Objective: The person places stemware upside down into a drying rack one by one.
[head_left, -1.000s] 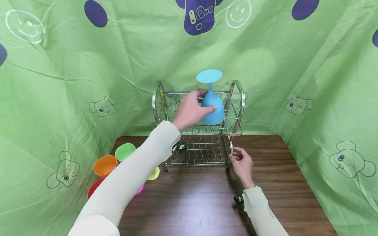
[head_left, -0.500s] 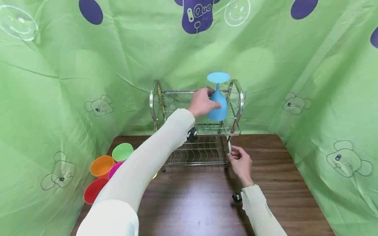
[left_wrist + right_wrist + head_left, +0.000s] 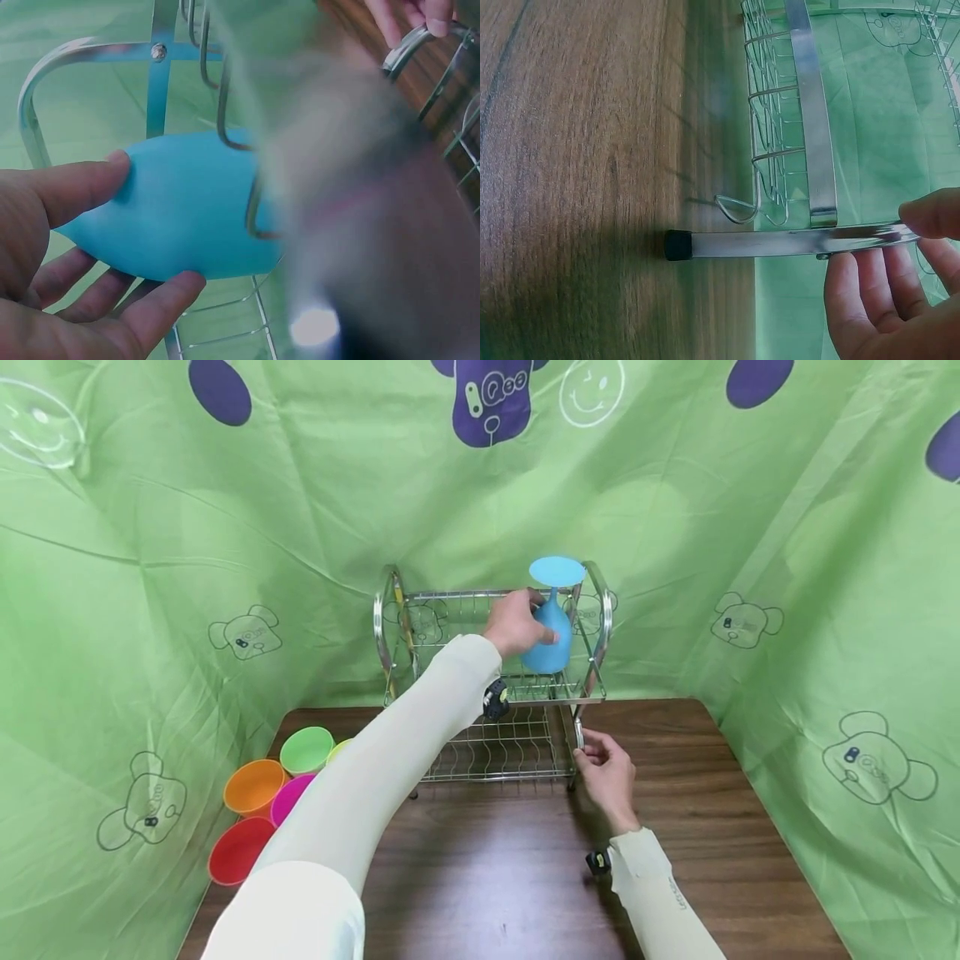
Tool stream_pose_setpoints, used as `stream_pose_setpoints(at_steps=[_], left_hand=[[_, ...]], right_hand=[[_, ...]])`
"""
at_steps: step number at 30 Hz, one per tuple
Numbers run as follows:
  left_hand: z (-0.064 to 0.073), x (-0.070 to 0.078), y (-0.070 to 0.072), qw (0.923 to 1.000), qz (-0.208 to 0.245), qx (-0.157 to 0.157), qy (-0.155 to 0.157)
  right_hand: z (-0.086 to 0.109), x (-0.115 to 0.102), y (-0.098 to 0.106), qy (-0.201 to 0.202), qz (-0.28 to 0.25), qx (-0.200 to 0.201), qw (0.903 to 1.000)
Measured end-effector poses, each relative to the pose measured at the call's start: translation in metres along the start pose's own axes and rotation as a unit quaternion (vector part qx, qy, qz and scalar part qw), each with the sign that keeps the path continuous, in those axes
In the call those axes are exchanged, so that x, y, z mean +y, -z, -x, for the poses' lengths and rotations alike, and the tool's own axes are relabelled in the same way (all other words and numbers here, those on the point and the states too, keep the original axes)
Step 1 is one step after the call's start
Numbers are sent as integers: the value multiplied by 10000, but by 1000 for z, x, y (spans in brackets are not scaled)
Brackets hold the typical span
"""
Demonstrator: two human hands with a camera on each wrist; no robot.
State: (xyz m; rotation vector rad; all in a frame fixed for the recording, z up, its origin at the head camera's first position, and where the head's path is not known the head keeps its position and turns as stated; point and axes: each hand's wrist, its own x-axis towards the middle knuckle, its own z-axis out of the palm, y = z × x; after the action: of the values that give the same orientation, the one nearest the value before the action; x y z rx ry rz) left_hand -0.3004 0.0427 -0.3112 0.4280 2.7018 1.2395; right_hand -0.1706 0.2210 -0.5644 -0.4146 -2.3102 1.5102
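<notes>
A blue plastic goblet [image 3: 550, 639] is upside down at the right end of the upper tier of a two-tier metal dish rack [image 3: 495, 700], its foot on top. My left hand [image 3: 517, 622] grips the bowl, thumb on the near side and fingers around the far side; the left wrist view shows the goblet [image 3: 180, 202] between thumb and fingers. Whether its rim touches the wires I cannot tell. Low on the rack's right side, my right hand [image 3: 609, 772] holds the metal leg; in the right wrist view the thumb and fingers pinch the leg frame [image 3: 780, 241].
Several coloured cups stand at the table's left: green [image 3: 307, 749], orange [image 3: 255, 787], magenta [image 3: 288, 797] and red [image 3: 240, 852], partly behind the left sleeve. A green patterned cloth [image 3: 660, 527] surrounds the wooden table [image 3: 480, 877] at the back and sides.
The left hand has carried the goblet to the right along the upper tier, then slightly lower. The right hand keeps its hold on the rack leg. The view has shifted a little.
</notes>
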Motion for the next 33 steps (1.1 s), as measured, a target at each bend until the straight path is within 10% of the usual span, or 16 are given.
stream_pose_setpoints(at_steps=[21,33], left_hand=[[11,-1,0,9987,385,159,293],[80,-6,32,9938,765,681,-429]], right_hand=[[3,3,2,-63,73,-59,9999],[-1,1,0,111,88,7,9999]])
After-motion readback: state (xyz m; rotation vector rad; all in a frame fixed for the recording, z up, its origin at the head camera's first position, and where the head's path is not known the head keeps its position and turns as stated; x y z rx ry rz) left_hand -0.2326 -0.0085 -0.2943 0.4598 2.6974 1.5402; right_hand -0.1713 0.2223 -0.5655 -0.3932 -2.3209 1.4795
